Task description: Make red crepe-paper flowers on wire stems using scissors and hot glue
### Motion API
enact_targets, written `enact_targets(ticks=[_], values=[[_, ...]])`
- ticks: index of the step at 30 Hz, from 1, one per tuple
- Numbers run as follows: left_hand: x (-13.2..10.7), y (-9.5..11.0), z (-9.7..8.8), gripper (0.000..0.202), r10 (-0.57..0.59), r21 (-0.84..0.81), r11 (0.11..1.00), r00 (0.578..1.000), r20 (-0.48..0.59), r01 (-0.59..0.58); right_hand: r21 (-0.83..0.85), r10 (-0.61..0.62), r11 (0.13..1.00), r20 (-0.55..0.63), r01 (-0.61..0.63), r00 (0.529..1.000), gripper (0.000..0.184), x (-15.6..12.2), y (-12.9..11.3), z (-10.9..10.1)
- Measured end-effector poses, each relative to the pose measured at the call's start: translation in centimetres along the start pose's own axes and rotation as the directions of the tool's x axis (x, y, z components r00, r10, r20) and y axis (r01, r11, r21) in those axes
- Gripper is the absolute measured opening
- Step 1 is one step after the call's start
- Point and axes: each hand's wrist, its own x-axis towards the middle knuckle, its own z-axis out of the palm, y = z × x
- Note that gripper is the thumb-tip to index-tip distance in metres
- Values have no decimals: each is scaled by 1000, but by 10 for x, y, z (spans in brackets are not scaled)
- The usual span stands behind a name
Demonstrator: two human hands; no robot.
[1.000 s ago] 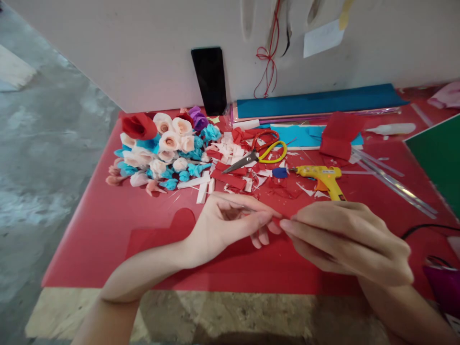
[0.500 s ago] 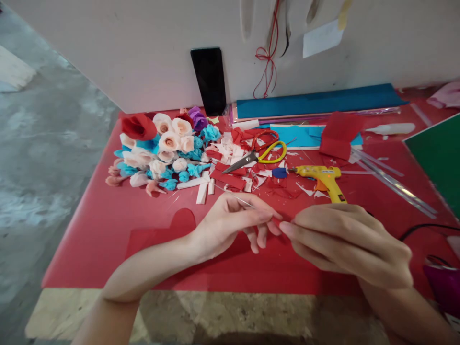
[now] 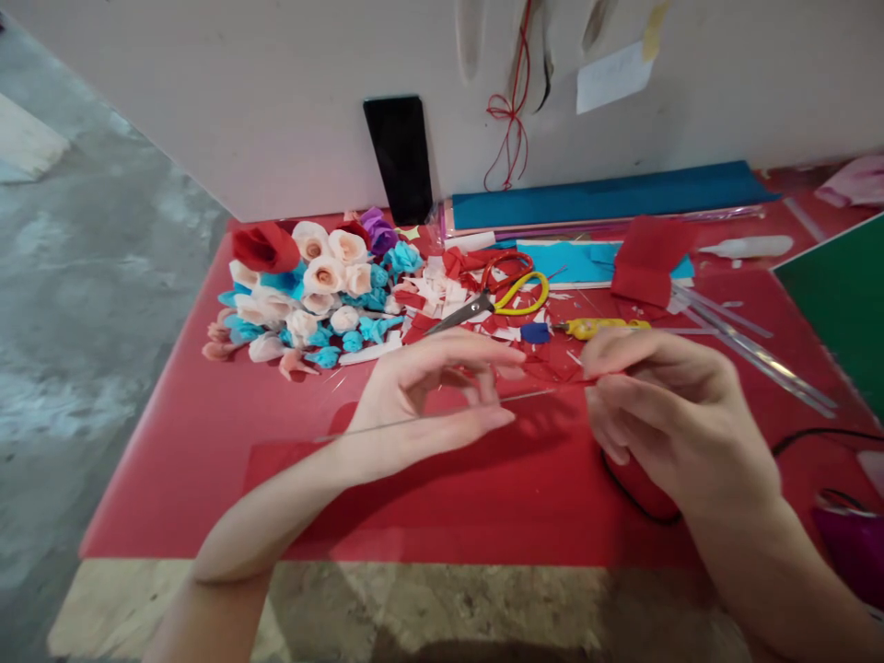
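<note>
A thin wire (image 3: 529, 397) runs slantwise over the table, its right end tipped with a small bit of red crepe paper (image 3: 586, 380). My right hand (image 3: 673, 419) pinches that red end between thumb and forefinger. My left hand (image 3: 435, 396) is open, thumb and fingers apart, with the wire passing across its thumb. Under both hands lies a flat sheet of red paper (image 3: 442, 506), hard to tell from the red tabletop. Just behind my right hand is a yellow glue gun (image 3: 600, 328), its handle hidden. Scissors (image 3: 494, 299) with red and yellow handles rest on paper scraps.
Crepe paper flowers (image 3: 324, 276) in white, blue and red are heaped at the left. A black phone (image 3: 401, 157) leans on the white panel (image 3: 276, 101). Clear glue sticks (image 3: 766, 354), a folded red paper strip (image 3: 653, 258) and a green board (image 3: 843, 322) are at the right.
My hands have moved apart. The left hand's fingers have opened from a pinch, and the right hand has shifted up and turned, drawing the wire's red end rightward.
</note>
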Motion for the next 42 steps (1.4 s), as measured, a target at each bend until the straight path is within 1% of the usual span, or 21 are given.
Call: enact_targets(ticks=[2, 3, 5, 6, 11, 13, 17, 20, 24, 27, 30, 32, 35, 37, 39, 42], values=[[-1, 0, 5, 32, 55, 208, 976, 998, 27, -59, 58, 103, 993, 41, -105, 994, 9, 1, 4, 4], [-1, -1, 8, 27, 87, 278, 956, 996, 28, -91, 63, 135, 988, 56, -138, 989, 8, 1, 6, 6], [-2, -1, 12, 18, 153, 364, 920, 988, 3, -143, 80, 190, 977, 80, -196, 979, 7, -1, 10, 9], [-3, -1, 14, 15, 180, 393, 905, 984, -12, -161, 79, 197, 976, 81, -204, 977, 7, -2, 11, 10], [-4, 2, 13, 12, 298, 508, 823, 955, -2, -256, 43, 153, 987, 39, -155, 987, 10, -6, 15, 12], [-4, 3, 11, 13, 328, 529, 800, 945, 13, -285, 52, 161, 985, 46, -163, 986, 10, -6, 14, 12], [-3, 5, 10, 12, 379, 548, 764, 924, 46, -341, 62, 231, 970, 35, -233, 972, 8, -6, 12, 13], [-3, 5, 10, 9, 394, 541, 763, 918, 47, -355, 66, 293, 953, 32, -294, 956, 5, -7, 12, 12], [-4, 2, 10, 12, 358, 497, 811, 934, -4, -309, 55, 308, 949, 52, -311, 950, 3, -7, 11, 13], [-5, 1, 9, 16, 275, 432, 873, 960, -55, -226, -5, 278, 960, 48, -279, 959, 7, -6, 8, 16], [-6, 1, 9, 16, 162, 359, 926, 981, -106, -114, -117, 200, 973, 13, -197, 980, 12, -6, 6, 19], [-6, 1, 11, 13, 79, 294, 955, 987, -138, -35, -196, 139, 971, -7, -138, 990, 12, -6, 5, 21], [-5, 1, 13, 8, -36, 180, 982, 987, -155, 64, -303, 48, 952, -23, -53, 999, 10, -7, 6, 22], [-4, 1, 15, 6, -86, 119, 987, 983, -163, 106, -352, 12, 936, -30, -22, 999, 10, -7, 7, 22], [-5, -1, 16, 6, -105, 87, 989, 980, -171, 121, -382, -4, 924, -38, -11, 999, 12, -8, 8, 21], [-5, -2, 16, 7, -78, 89, 991, 981, -176, 95, -420, -39, 907, -36, 21, 999, 13, -9, 8, 21]])
